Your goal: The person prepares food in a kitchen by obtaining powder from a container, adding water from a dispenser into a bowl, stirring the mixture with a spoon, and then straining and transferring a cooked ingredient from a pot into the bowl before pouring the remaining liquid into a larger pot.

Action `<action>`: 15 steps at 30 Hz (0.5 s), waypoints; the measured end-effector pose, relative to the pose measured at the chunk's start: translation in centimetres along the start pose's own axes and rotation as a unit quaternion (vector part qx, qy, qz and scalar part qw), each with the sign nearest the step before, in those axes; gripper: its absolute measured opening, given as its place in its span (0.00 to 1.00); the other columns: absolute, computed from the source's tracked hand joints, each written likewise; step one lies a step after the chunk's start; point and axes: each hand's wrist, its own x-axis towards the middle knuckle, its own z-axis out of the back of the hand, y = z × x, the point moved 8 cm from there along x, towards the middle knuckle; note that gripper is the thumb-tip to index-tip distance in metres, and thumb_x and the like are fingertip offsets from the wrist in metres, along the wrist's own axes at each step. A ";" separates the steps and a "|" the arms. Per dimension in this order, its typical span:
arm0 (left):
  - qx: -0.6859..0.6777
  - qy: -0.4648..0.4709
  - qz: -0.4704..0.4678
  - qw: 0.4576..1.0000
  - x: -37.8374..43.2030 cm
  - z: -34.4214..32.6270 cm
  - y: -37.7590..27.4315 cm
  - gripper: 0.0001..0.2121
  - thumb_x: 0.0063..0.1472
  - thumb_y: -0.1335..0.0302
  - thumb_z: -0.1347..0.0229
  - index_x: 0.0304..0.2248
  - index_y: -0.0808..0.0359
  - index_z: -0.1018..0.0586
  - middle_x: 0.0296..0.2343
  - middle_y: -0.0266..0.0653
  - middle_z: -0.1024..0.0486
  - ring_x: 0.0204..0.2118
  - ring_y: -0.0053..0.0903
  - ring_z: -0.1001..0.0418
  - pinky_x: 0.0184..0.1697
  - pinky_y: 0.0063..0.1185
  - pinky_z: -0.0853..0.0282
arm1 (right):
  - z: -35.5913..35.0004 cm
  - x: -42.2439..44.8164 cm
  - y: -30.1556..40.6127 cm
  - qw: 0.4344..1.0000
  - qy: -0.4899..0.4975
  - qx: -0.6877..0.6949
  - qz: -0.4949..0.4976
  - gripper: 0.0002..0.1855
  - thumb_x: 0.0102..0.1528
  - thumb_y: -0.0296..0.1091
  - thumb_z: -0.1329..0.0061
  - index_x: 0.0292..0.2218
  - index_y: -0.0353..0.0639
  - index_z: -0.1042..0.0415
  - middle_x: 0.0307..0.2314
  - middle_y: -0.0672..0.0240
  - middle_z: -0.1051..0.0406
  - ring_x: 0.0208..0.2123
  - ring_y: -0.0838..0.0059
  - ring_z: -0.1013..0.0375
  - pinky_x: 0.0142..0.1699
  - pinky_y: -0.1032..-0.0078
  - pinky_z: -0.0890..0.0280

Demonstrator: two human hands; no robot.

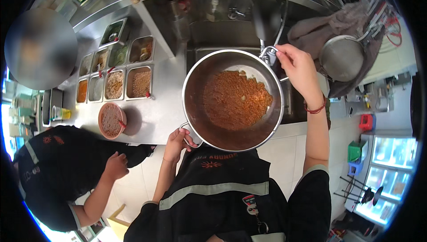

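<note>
A large stainless steel pot point(191, 108) is before me, over the front of the sink. Brown, moist granular food, perhaps cooked grains or beans, point(233, 98) covers most of its bottom, with bare metal showing along one side. My left hand point(179, 144) grips the wire loop handle at the pot's near left. With the fingers of my right hand point(295, 66) I hold the opposite loop handle point(265, 52), at the far right. Beneath the pot, part of the sink point(293, 105) is hidden.
Steel food pans point(139, 81) with assorted ingredients stand on the steel counter point(160, 108) at left, near an orange bowl point(113, 121) of brownish food. A co-worker point(66, 168) stands at lower left. Right of the sink, a round mesh strainer point(343, 58) rests against a dark cloth point(337, 21).
</note>
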 end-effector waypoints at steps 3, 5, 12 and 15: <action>0.037 0.049 0.029 0.998 2.0 -3.2 0.8 0.15 0.63 0.65 0.64 0.31 0.69 0.34 0.16 0.40 0.31 0.18 0.25 0.28 0.16 0.14 0.35 | 3.0 -1.7 -3.1 0.998 -0.007 -0.031 -0.045 0.07 0.50 0.31 0.55 0.31 0.38 0.29 0.19 0.55 0.32 0.21 0.60 0.31 0.26 0.73 0.39; 0.046 0.068 0.060 0.995 2.6 -5.3 0.9 0.13 0.62 0.68 0.64 0.32 0.71 0.34 0.16 0.40 0.31 0.19 0.25 0.28 0.16 0.14 0.34 | 4.4 -2.7 -4.5 0.996 -0.016 -0.080 -0.028 0.08 0.50 0.30 0.55 0.31 0.38 0.29 0.21 0.55 0.31 0.23 0.59 0.30 0.27 0.72 0.39; 0.113 0.254 0.103 0.955 6.4 -12.9 7.8 0.13 0.49 0.77 0.54 0.35 0.76 0.29 0.19 0.45 0.27 0.21 0.31 0.26 0.20 0.21 0.30 | 8.9 -7.5 -11.5 0.977 0.015 -0.206 -0.056 0.09 0.50 0.30 0.57 0.30 0.33 0.31 0.25 0.49 0.33 0.28 0.55 0.32 0.34 0.69 0.38; 0.150 0.262 0.155 0.941 7.9 -15.9 9.4 0.15 0.59 0.69 0.60 0.36 0.75 0.30 0.15 0.42 0.29 0.16 0.29 0.28 0.14 0.20 0.36 | 10.1 -9.0 -15.5 0.977 0.027 -0.193 -0.089 0.04 0.45 0.23 0.58 0.22 0.32 0.37 0.17 0.52 0.38 0.20 0.58 0.38 0.27 0.68 0.43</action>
